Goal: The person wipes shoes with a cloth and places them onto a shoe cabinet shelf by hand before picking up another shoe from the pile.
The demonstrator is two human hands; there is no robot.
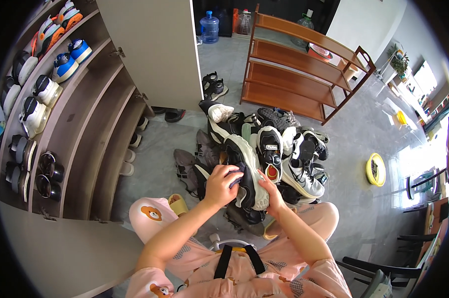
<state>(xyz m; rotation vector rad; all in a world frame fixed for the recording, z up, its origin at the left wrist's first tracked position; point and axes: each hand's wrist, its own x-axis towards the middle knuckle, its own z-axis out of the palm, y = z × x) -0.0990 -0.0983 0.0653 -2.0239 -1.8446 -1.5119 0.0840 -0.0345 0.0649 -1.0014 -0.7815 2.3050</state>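
Observation:
A black sneaker with a thick white sole (247, 158) is held on its side above a heap of shoes. My right hand (271, 194) grips it, with the fingers along the sole. My left hand (223, 185) is closed around a dark, bunched cloth (236, 177) that rests against the shoe's dark upper. Just beyond stands a black-and-white shoe with a red patch inside (270, 151). Right of my right hand lies a white-and-black sneaker (304, 180). Grey shoes (185, 166) lie left of my left hand.
On the left, an open shoe cabinet (80, 124) holds several pairs on its shelves; its door (152, 49) stands out. A brown wooden rack (294, 77) is beyond the heap. A yellow basin (376, 170) sits on the floor at right, and a blue water bottle (210, 27) at the back.

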